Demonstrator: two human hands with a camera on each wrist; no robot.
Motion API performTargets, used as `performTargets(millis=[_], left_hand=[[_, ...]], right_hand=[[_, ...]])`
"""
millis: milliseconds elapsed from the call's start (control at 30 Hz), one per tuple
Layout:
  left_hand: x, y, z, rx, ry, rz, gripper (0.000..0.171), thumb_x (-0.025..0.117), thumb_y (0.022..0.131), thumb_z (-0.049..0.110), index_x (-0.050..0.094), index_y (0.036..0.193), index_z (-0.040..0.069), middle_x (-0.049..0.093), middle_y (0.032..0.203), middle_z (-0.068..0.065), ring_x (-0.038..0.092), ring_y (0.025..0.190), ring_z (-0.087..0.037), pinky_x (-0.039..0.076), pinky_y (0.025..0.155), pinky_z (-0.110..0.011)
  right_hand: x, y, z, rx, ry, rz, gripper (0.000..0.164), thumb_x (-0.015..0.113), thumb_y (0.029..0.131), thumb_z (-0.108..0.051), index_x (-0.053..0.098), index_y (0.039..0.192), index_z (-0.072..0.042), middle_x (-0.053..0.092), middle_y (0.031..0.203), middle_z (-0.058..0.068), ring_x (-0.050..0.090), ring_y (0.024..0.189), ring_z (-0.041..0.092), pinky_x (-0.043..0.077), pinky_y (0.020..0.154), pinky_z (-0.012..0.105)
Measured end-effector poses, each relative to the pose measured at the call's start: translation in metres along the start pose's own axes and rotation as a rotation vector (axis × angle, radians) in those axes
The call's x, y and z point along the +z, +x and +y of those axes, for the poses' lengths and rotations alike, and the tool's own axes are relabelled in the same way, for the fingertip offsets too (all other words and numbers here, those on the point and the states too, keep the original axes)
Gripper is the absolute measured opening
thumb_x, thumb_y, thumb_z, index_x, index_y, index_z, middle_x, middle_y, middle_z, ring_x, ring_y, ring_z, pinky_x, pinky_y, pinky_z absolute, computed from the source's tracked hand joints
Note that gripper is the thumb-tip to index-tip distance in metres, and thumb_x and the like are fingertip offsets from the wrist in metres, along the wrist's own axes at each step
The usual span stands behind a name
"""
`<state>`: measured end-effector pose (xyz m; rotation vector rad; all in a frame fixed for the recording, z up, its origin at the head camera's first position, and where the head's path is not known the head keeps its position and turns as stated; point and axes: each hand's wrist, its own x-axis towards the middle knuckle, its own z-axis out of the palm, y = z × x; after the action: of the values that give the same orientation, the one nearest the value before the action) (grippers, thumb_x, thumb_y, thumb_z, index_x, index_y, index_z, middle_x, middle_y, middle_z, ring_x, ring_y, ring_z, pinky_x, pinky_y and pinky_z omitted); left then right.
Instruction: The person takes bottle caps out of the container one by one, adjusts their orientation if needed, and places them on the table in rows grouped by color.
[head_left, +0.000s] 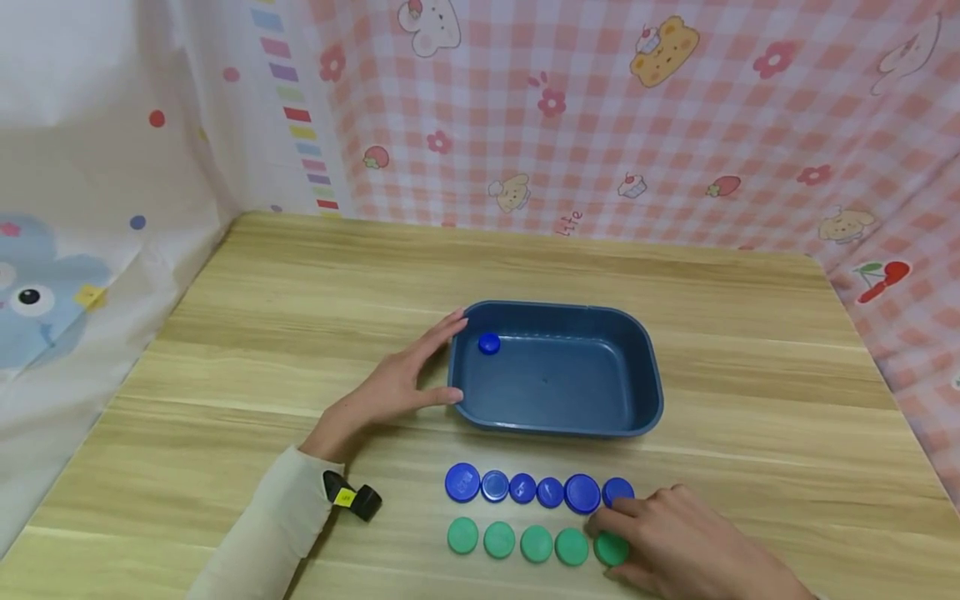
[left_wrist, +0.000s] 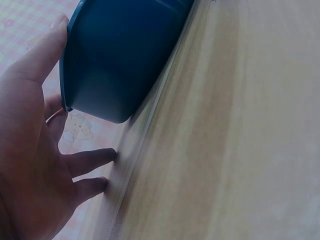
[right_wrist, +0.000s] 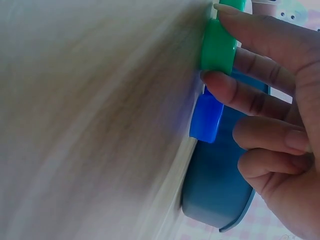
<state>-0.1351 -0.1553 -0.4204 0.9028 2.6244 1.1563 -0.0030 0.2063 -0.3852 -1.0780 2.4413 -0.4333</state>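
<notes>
A dark blue plastic basin (head_left: 555, 408) holds one blue bottle cap (head_left: 489, 343) near its left end. Against the basin's left rim rest the thumb and index finger of my left hand (head_left: 397, 383), with the other fingers spread in the left wrist view. At the front right, my right hand (head_left: 675, 537) pinches the rightmost green bottle cap (head_left: 612, 549) between thumb and finger; the right wrist view shows that green cap (right_wrist: 219, 47) between the fingertips, low at the table. Just beyond it sits a blue cap (head_left: 618, 490), partly behind the fingers.
A row of several blue caps (head_left: 522, 488) lies in front of the basin. Nearer the front edge runs a row of several green caps (head_left: 536, 544). The wooden table (head_left: 225, 350) meets a pink checked cloth (head_left: 480, 100) at the back.
</notes>
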Motion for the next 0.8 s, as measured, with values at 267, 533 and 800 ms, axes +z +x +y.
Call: performTargets(millis=[267,533,800], left_hand=[[0.0,0.0,-0.001,0.005,-0.006,0.001,0.089,0.072,0.085,0.039,0.018,0.154,0.027,0.005,0.158,0.017,0.028,0.139,-0.025,0.027,0.105,-0.059],[0.0,0.0,-0.001,-0.01,-0.004,-0.007,0.089,0.073,0.085,0.036,0.018,0.154,0.027,0.005,0.158,0.019,0.027,0.14,-0.023,0.026,0.106,-0.058],[0.0,0.001,-0.002,0.005,-0.001,-0.004,0.088,0.073,0.084,0.036,0.02,0.154,0.026,0.006,0.158,0.018,0.029,0.139,-0.021,0.027,0.107,-0.055]], right_hand=[[0.0,0.0,-0.001,-0.007,-0.008,-0.008,0.031,0.058,0.091,-0.051,0.06,0.114,-0.031,0.045,0.079,-0.022,0.042,0.059,-0.003,0.037,0.051,0.016],[-0.001,-0.001,-0.002,-0.004,0.015,0.006,0.034,0.059,0.09,-0.052,0.062,0.115,-0.029,0.045,0.078,-0.023,0.042,0.06,-0.004,0.038,0.052,0.016],[-0.012,-0.003,-0.006,0.007,0.012,0.01,0.036,0.06,0.088,-0.054,0.062,0.115,-0.029,0.045,0.078,-0.023,0.042,0.06,-0.004,0.038,0.052,0.016]])
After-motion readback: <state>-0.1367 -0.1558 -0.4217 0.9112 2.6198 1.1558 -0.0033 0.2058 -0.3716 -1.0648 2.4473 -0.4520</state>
